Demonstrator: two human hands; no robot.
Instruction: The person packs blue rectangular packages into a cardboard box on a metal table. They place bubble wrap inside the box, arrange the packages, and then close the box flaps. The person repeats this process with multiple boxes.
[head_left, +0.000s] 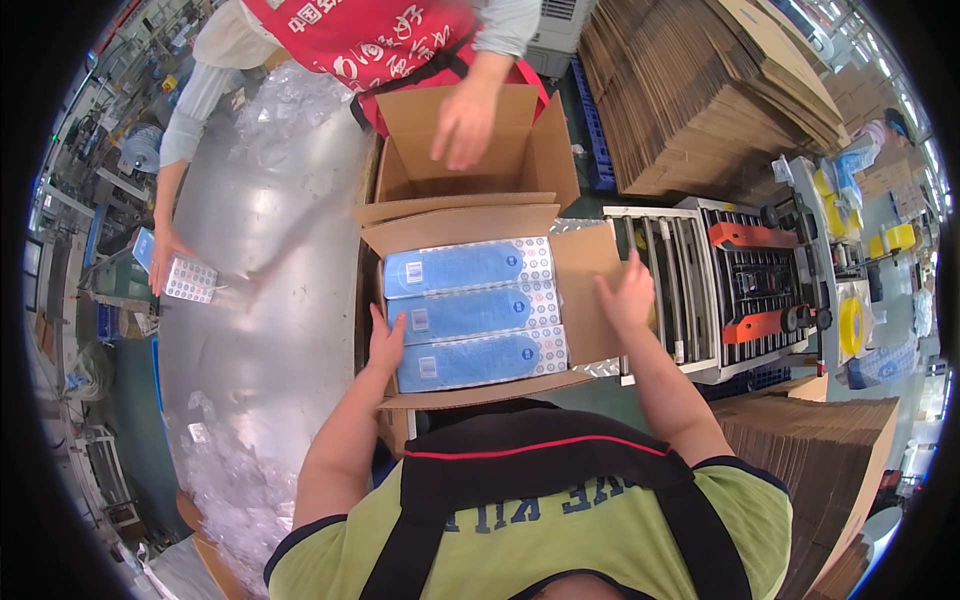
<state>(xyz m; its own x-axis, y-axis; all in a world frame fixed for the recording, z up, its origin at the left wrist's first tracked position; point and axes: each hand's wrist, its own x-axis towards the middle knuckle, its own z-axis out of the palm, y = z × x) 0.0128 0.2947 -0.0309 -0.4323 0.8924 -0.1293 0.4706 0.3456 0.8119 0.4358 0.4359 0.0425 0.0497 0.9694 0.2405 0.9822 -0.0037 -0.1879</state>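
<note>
An open cardboard carton (592, 300) stands before me, with three blue-and-white packs (465, 315) side by side inside. My left hand (387, 337) grasps the carton's left side, its thumb over the inside edge by the packs and its fingers outside. At the right flap, my right hand (630, 296) has its fingers apart. Its thumb overlaps the flap, and whether it presses on the cardboard is unclear. Directly beyond is a second open carton (465, 187), with a co-worker's hand (469, 124) above it. The co-worker's other hand (169, 259) holds a similar pack (191, 279).
A metal table (262, 352) runs along the left, bearing heaps of clear plastic (232, 487). To the right are a roller conveyor (664, 292) and a machine with orange guides (757, 236). Flattened cartons are stacked far right (697, 112) and near right (810, 465).
</note>
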